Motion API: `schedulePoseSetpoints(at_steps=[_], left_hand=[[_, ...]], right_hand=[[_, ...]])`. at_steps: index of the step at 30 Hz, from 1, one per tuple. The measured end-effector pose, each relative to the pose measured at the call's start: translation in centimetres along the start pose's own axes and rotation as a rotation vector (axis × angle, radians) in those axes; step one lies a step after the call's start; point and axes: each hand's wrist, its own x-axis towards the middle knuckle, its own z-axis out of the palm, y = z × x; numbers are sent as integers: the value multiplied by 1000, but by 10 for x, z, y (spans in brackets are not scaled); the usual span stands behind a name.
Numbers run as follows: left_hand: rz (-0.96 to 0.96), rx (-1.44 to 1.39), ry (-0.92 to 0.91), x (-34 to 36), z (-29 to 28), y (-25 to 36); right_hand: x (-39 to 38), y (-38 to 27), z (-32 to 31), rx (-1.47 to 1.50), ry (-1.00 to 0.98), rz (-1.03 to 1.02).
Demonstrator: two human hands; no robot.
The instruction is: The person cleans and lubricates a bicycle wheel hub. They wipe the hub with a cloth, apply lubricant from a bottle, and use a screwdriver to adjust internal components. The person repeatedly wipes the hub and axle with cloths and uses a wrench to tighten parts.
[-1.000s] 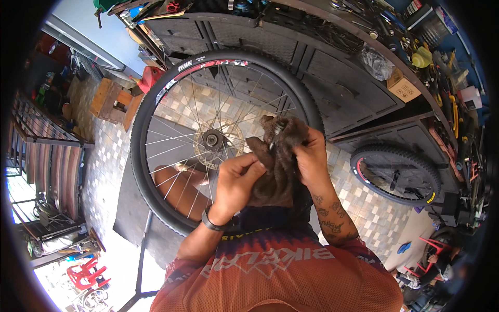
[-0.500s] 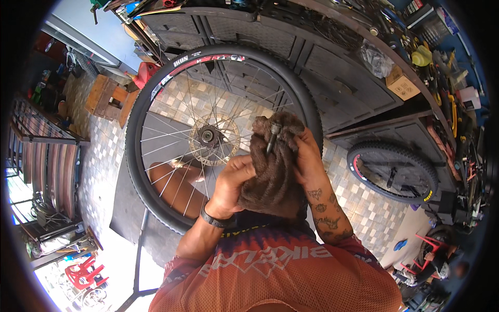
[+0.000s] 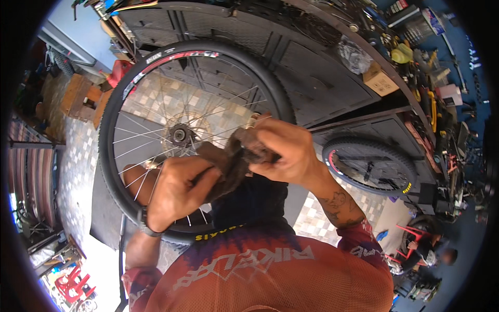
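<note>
A brown cloth (image 3: 228, 169) is bunched between my two hands in front of my lap. My left hand (image 3: 182, 187) is closed on one end of it, knuckles up. My right hand (image 3: 288, 148) is closed round the other end. A bit of shiny metal (image 3: 253, 120) shows by the right fingertips; the cloth and fingers hide any more of it. Beyond the hands a bicycle wheel (image 3: 106, 135) with a black tyre stands on the floor, leaning toward me. Its hub (image 3: 179, 135), with a disc rotor, is left of the cloth.
Dark cabinets (image 3: 327, 78) run along the far side, with tools and a cardboard box (image 3: 379, 79) on top. A second wheel (image 3: 370, 165) leans against them at right. A wooden stool (image 3: 83, 99) stands at far left. At lower right is another person (image 3: 426, 249).
The cloth, earlier spread with a dark slim-shafted metal part on it, is now bunched and mostly covers that part. Both hands have closed on it and turned knuckles up. The view has shifted.
</note>
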Motion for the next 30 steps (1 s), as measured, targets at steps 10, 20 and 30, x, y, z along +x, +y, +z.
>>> schedulePoseSetpoints(at_steps=[10,20,30], left_hand=[[28,51,100,6,-7,0],[-799,-1251,13,9,9,-10],[438,702,159,6,33,-35]], right_hand=[[14,-6,0,-28,41,-2],[14,-2,-2,-245,108,-201],[7,23,5,-52,-129,435]])
